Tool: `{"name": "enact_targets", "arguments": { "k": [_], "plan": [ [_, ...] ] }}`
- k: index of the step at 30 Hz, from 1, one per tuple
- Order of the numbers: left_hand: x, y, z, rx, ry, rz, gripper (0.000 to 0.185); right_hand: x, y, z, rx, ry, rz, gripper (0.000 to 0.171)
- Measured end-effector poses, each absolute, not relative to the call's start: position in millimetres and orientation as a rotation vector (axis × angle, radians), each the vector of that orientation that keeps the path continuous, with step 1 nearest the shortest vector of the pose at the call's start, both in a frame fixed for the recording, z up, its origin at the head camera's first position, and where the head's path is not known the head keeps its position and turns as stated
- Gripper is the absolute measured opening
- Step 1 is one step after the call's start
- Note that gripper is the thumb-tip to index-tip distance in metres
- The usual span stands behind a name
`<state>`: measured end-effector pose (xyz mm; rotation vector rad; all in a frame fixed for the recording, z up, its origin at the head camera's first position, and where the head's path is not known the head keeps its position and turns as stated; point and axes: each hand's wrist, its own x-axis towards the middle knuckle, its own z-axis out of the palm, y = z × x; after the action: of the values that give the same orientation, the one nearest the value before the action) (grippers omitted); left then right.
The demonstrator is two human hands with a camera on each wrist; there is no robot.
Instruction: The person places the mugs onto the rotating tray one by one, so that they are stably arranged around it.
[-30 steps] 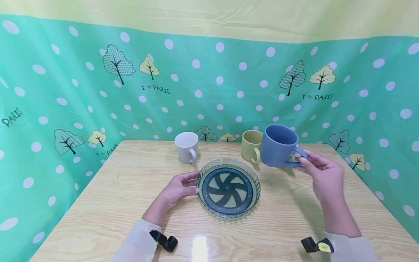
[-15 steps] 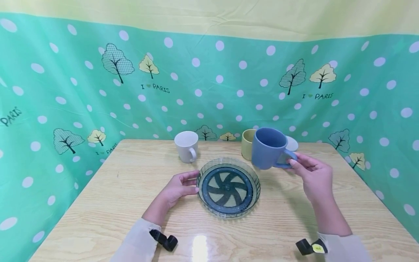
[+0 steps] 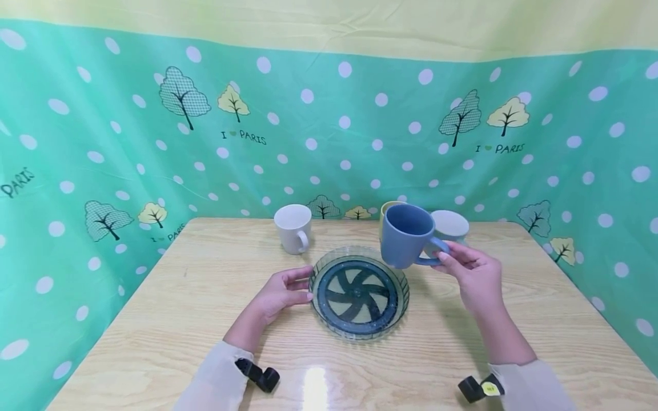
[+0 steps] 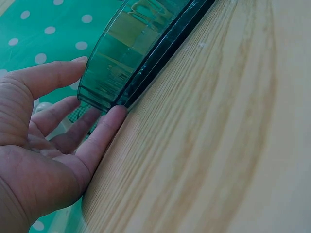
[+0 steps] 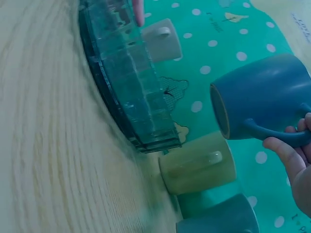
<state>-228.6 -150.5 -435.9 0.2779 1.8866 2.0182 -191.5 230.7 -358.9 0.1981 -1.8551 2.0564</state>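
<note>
In the head view my right hand (image 3: 475,279) pinches the handle of a blue mug (image 3: 406,237) between thumb and fingers. The mug is off the table, near the right rear rim of a round, clear ribbed tray (image 3: 358,334) with a dark pinwheel pattern on its bottom. In the right wrist view the blue mug (image 5: 265,94) hangs apart from the tray (image 5: 146,107). My left hand (image 3: 280,295) touches the tray's left side, its fingers fairly straight. The left wrist view shows those fingertips (image 4: 116,114) at the tray wall (image 4: 104,73).
A white mug (image 3: 293,228) stands behind the tray to the left. A yellow-green mug (image 3: 388,209) is partly hidden behind the blue one. Another cup with a pale inside (image 3: 450,224) stands to its right. A dotted green cloth (image 3: 329,142) borders the wooden table (image 3: 169,319).
My right hand has carried the blue mug leftward and slightly down, toward the tray. The pale cup behind has come into view. My left hand and the tray have stayed put.
</note>
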Motion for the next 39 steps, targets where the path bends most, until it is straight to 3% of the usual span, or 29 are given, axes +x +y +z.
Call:
{"name": "enact_targets", "arguments": {
  "k": [20,39],
  "plan": [
    [-229,-150,-434,0.220,1.914,2.023,0.071,-219,212,-345,0.294,-2.115,2.009,0.035],
    [-231,-149,-438,0.253,1.883,2.033,0.072,-240,194,-343,0.316,-2.091,2.198,0.024]
  ]
}}
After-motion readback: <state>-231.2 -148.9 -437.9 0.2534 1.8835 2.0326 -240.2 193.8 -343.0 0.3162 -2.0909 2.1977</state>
